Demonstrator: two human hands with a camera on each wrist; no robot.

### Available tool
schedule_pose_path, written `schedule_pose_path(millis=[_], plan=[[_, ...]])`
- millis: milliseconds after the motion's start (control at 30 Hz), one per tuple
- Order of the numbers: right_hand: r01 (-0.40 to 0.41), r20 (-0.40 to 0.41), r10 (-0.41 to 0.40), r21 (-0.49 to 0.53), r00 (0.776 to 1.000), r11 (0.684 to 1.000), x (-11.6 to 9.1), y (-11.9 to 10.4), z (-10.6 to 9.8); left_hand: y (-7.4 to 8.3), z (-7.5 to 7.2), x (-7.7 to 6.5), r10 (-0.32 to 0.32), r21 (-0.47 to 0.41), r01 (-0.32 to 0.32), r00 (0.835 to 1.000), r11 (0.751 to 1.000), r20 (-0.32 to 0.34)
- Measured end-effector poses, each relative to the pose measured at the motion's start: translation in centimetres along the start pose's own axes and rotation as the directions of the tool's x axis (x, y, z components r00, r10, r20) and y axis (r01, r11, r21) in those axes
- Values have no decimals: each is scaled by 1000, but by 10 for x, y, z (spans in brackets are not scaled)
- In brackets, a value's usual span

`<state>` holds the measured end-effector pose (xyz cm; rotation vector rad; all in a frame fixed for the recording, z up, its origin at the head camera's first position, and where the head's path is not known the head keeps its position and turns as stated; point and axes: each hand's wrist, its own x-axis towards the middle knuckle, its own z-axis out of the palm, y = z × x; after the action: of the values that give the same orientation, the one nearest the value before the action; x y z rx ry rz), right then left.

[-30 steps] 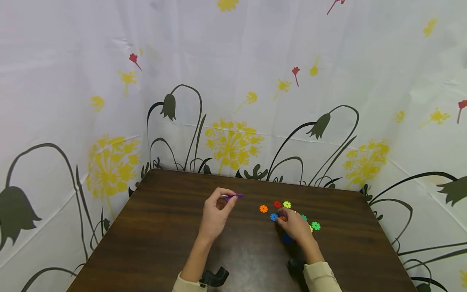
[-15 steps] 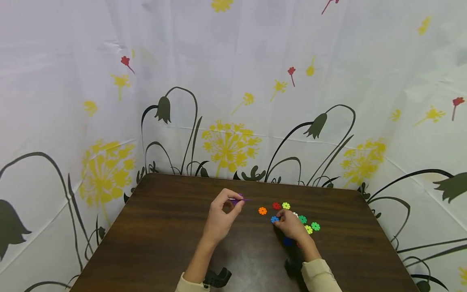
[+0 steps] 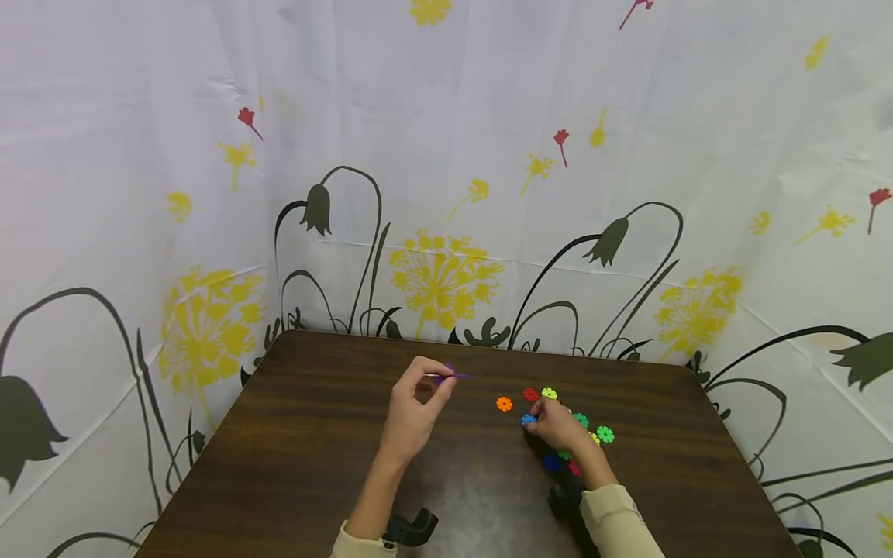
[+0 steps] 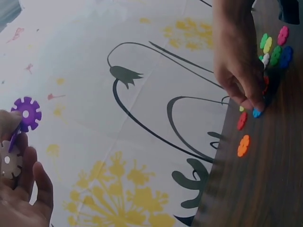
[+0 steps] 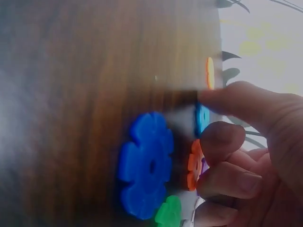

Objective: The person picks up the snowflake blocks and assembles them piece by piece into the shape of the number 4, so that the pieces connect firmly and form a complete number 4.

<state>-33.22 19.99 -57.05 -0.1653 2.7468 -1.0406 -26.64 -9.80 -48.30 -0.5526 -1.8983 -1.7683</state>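
My left hand (image 3: 412,415) is raised over the table and pinches two joined flower-shaped plastic discs. In the left wrist view, one is a purple disc (image 4: 26,115) and the other a white disc (image 4: 10,161); both are notched around the rim. At the group of loose discs, my right hand (image 3: 561,428) has its thumb and index finger at the edges of a light blue disc (image 3: 528,419). The right wrist view shows that light blue disc (image 5: 204,116) between the thumb and index tips, with an orange disc (image 5: 192,165) right beside the curled fingers.
An orange disc (image 3: 504,404) lies left of the group. Behind the right hand are a red disc (image 3: 530,394) and a yellow disc (image 3: 549,394). Green discs, including one green disc (image 3: 605,434), lie rightward; a dark blue disc (image 3: 551,463) is nearer. A printed curtain (image 3: 446,194) hangs behind the table (image 3: 314,434).
My right thumb and finger have come onto the light blue disc, which has shifted slightly right. My left hand stays raised with the joined discs, swaying only slightly.
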Motion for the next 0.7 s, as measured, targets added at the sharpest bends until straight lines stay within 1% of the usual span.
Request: schedule_pose_path(millis=[133, 200, 267, 367, 500, 600, 700], plan=[[5, 0, -5, 30, 1000, 1000, -2, 3, -5, 3, 2, 0, -11, -34, 10, 1000, 999, -17], [16, 6, -16, 47, 1000, 999, -4, 4, -7, 4, 2, 0, -20, -68, 18, 1000, 998, -20], [37, 20, -39, 64, 999, 997, -6, 6, -10, 5, 2, 0, -33, -100, 31, 999, 995, -15], [69, 57, -76, 123, 995, 990, -10, 9, -13, 7, 1, 0, -63, -135, 63, 998, 989, 4], [112, 100, -133, 194, 986, 975, -15, 10, -16, 8, -2, -2, -91, -120, 94, 995, 988, 31], [136, 109, -165, 237, 980, 962, -21, 5, -21, 9, -3, -3, -78, -93, 82, 996, 992, 39], [166, 91, -199, 283, 976, 945, -31, -7, -29, 9, -2, -4, -67, -76, 71, 996, 995, 53]])
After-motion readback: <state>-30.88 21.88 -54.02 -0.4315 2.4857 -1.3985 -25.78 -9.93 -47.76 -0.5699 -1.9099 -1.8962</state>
